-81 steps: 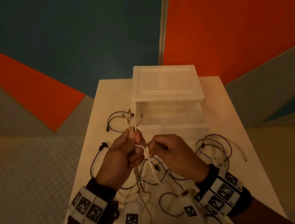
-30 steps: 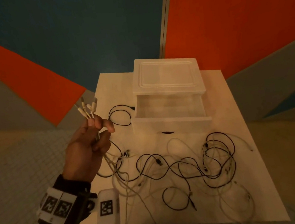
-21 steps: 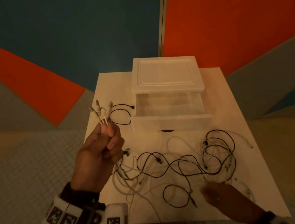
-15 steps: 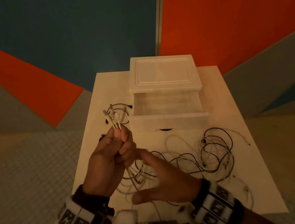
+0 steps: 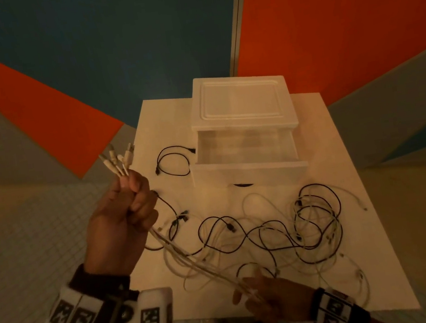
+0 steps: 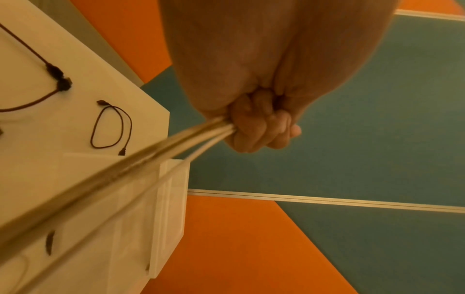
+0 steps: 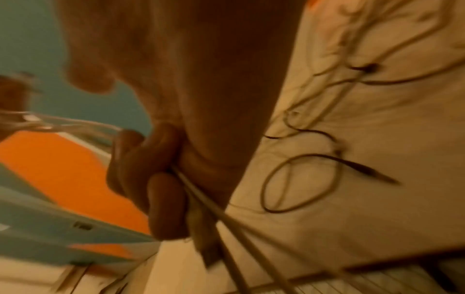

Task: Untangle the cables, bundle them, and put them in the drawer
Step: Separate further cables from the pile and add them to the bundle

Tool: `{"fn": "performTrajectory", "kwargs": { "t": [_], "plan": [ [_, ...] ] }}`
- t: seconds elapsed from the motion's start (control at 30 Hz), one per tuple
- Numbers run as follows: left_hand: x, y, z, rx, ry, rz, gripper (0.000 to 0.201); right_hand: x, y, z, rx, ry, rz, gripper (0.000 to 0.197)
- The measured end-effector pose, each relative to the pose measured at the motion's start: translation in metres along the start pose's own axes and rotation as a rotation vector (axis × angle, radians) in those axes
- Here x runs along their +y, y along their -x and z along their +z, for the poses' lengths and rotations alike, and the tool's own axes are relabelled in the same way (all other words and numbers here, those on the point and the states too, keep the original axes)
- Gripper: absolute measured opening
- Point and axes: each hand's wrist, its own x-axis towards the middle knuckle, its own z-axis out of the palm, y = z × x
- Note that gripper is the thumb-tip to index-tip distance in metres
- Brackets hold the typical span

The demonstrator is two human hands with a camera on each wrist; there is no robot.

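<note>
My left hand is raised over the table's left edge and grips several white cables near their plugs, which stick up above the fist. In the left wrist view the fingers curl tight round the white cables. The strands run taut down to my right hand at the table's near edge, whose fingers close round the white cables. Loose black and white cables lie tangled on the white table. The white drawer stands pulled out at the back.
A small black cable loop lies left of the drawer unit. The floor is tiled on the left; orange and teal wall panels stand behind. The wrist-mounted camera hangs below my left hand.
My left hand has swung left and up with the white cable ends. My right hand has slid from just below it down along the strands to the table's near edge, pulling them taut.
</note>
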Motion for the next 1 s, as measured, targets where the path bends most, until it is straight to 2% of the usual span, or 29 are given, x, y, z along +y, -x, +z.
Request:
{"fn": "performTrajectory", "kwargs": {
  "t": [0.03, 0.1, 0.17, 0.2, 0.23, 0.27, 0.33, 0.4, 0.57, 0.67, 0.73, 0.77, 0.8, 0.87, 0.93, 1.0],
  "plan": [
    [-0.003, 0.001, -0.001, 0.007, -0.002, -0.011, 0.028, 0.008, 0.0, -0.009, 0.038, -0.041, 0.101, 0.056],
    [-0.01, 0.002, -0.001, 0.008, -0.007, -0.039, 0.027, 0.019, -0.009, -0.024, 0.172, 0.151, 0.3, 0.053],
    [-0.019, 0.003, 0.002, 0.01, -0.014, -0.066, 0.02, 0.017, -0.02, -0.028, 0.19, 0.548, 0.365, 0.038],
    [-0.023, 0.004, 0.004, 0.01, -0.019, -0.077, 0.018, 0.015, -0.028, -0.03, 0.217, 0.609, 0.392, 0.028],
    [-0.026, 0.004, 0.005, 0.008, -0.023, -0.085, 0.018, 0.011, -0.035, -0.032, 0.261, 0.571, 0.415, 0.024],
    [-0.027, 0.003, 0.005, 0.007, -0.026, -0.087, 0.019, 0.007, -0.041, -0.035, 0.301, 0.526, 0.421, 0.026],
    [-0.026, 0.002, 0.004, 0.008, -0.028, -0.089, 0.02, -0.006, -0.051, -0.039, 0.365, 0.548, 0.391, 0.059],
    [-0.022, -0.001, 0.001, 0.005, -0.024, -0.079, 0.022, -0.017, -0.059, -0.043, 0.437, 0.538, 0.354, 0.067],
    [-0.015, -0.002, -0.002, 0.014, -0.018, -0.064, 0.026, -0.043, -0.069, -0.042, 0.474, 0.527, 0.321, 0.049],
    [-0.013, -0.001, -0.005, 0.021, -0.005, -0.062, 0.028, -0.053, -0.069, -0.037, 0.375, 0.805, 0.402, 0.013],
    [-0.013, -0.001, -0.005, 0.015, 0.005, -0.06, 0.02, -0.066, -0.07, -0.032, 0.338, 0.712, 0.455, 0.011],
    [-0.014, -0.001, -0.004, 0.003, 0.018, -0.061, 0.014, -0.072, -0.072, -0.03, 0.343, 0.688, 0.435, 0.014],
    [-0.015, -0.002, -0.004, -0.007, 0.03, -0.065, 0.013, -0.082, -0.079, -0.029, 0.4, 0.789, 0.395, 0.015],
    [-0.018, -0.002, -0.002, -0.012, 0.044, -0.078, 0.018, -0.097, -0.101, -0.034, 0.649, 1.145, 0.178, 0.018],
    [-0.022, -0.002, -0.001, 0.004, 0.046, -0.083, 0.016, -0.108, -0.125, -0.042, 0.81, 1.257, -0.02, 0.023],
    [-0.026, -0.001, 0.0, 0.038, 0.043, -0.096, 0.014, -0.114, -0.146, -0.052, 0.844, 1.32, -0.029, 0.031]
  ]
}}
